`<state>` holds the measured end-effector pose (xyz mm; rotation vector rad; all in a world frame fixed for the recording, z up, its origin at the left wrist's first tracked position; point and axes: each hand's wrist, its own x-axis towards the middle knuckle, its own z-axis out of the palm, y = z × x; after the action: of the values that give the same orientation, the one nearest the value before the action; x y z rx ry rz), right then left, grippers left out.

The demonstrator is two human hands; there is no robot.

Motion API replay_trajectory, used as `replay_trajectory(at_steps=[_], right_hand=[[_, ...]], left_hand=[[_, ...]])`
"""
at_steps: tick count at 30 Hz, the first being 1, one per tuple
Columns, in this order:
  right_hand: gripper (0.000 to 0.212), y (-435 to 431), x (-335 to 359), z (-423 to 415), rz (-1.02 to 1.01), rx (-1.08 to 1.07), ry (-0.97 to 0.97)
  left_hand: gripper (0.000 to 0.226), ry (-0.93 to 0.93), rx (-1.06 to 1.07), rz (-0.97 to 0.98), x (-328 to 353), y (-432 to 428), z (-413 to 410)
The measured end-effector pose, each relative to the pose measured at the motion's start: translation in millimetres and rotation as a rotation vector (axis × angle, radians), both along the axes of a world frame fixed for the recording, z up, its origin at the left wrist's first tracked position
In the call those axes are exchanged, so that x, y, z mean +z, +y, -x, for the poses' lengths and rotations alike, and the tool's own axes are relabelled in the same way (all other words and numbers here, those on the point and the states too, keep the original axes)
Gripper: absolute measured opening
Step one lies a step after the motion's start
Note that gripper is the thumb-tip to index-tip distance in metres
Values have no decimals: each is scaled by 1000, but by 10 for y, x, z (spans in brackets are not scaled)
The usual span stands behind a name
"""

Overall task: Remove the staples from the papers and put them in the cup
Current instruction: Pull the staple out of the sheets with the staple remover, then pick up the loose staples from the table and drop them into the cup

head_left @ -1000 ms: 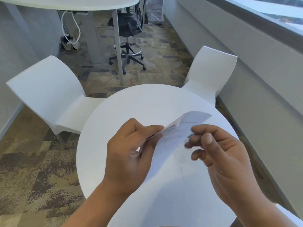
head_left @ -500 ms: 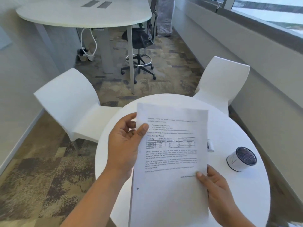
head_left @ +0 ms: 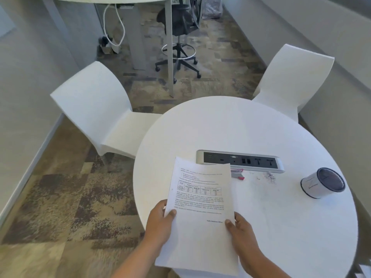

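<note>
I hold a printed set of papers (head_left: 200,213) flat over the near left part of the round white table (head_left: 251,133). My left hand (head_left: 160,223) grips the left edge, thumb on top. My right hand (head_left: 239,229) grips the right edge lower down. A white cup (head_left: 321,185) with a dark inside lies tilted at the table's right side. A small pile of loose staples (head_left: 269,175) sits on the table between the papers and the cup. A red and white staple remover (head_left: 237,174) lies just beyond the papers' top right corner.
A grey power socket strip (head_left: 241,160) is set into the table's middle. Two white chairs stand at the far left (head_left: 96,109) and far right (head_left: 289,77). A black office stool (head_left: 178,37) and another table's legs stand further back on the carpet.
The papers went from folded between my hands to flat and lowered toward the table. My left hand slid down the left edge. The view tilted down, showing the socket strip and staples.
</note>
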<state>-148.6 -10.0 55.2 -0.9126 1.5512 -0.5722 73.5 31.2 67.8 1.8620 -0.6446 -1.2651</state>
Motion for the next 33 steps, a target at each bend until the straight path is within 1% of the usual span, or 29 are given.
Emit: replay_trajectory(at_steps=[4, 5, 6, 7, 8, 9, 10, 11, 12, 13, 14, 17, 20, 23, 26, 33], right_hand=[[24, -122, -120, -168, -14, 24, 33], [23, -162, -147, -196, -7, 36, 42], [22, -195, -188, -211, 20, 58, 74], [25, -228, -237, -210, 64, 101, 155], [39, -254, -302, -198, 118, 183, 298], [59, -259, -365, -161, 168, 306, 466], [74, -247, -402, -122, 219, 441, 605], [81, -230, -441, -88, 275, 578, 702], [83, -213, -470, -72, 321, 698, 760], [81, -202, -501, -64, 349, 787, 799], [79, -193, -520, -69, 364, 843, 828], [74, -172, -561, -95, 359, 913, 885], [71, -172, -619, -110, 379, 976, 942], [71, -204, -661, -140, 393, 991, 966], [77, -243, -685, -147, 423, 990, 955], [73, -218, -709, -129, 434, 980, 927]], left_hand=[[23, -22, -1, 10, -224, -134, -158], [24, -56, 1, 21, -261, -172, -186], [30, -148, -3, 29, -309, -196, -209], [44, -315, -17, 30, -353, -214, -237], [58, -504, -59, 30, -415, -213, -271], [68, -655, -157, 30, -471, -198, -299], [72, -752, -308, 36, -533, -177, -313], [74, -805, -480, 20, -597, -153, -314], [75, -845, -631, -7, -674, -124, -318], [75, -869, -736, -44, -743, -96, -325], [76, -884, -784, -72, -803, -73, -334], [77, -919, -810, -134, -882, -31, -329], [77, -933, -800, -147, -920, -28, -317], [78, -924, -765, -139, -938, -31, -313], [78, -922, -743, -138, -941, -44, -296], [79, -924, -764, -171, -988, -4, -291]])
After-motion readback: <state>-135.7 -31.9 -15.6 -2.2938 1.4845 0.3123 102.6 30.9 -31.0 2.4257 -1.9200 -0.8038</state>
